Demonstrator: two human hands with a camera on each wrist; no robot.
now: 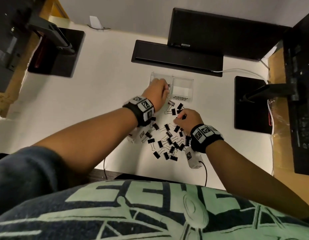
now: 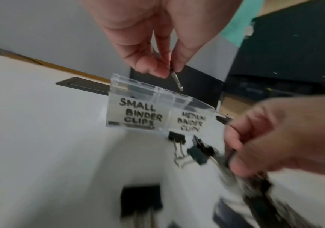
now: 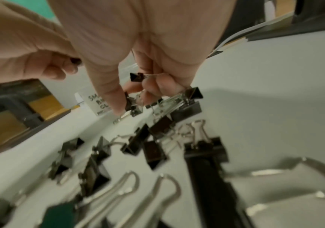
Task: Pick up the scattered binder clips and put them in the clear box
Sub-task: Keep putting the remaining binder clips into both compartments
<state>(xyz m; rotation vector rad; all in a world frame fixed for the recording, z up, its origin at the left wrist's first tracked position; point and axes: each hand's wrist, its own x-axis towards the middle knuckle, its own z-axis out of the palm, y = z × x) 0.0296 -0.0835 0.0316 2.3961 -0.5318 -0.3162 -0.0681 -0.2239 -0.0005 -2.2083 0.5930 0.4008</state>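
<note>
White desk (image 1: 107, 87), head view: clips (image 1: 167, 141) scattered at centre; clear box (image 1: 183, 87) above them. Left hand (image 1: 157, 96) over the box's left compartment. Left wrist view: its grip pinches a small clip (image 2: 174, 72) above the box (image 2: 138, 114). Right wrist view: right hand (image 3: 138, 64) pinches clips (image 3: 136, 77) over the pile.

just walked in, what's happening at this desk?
A person is sorting binder clips into a clear box with two compartments, labelled small and medium. The left hand holds one clip in a fingertip grip over the small side. The right hand is down in the scattered pile, fingers curled round a few clips. Most clips are still on the desk.
</note>
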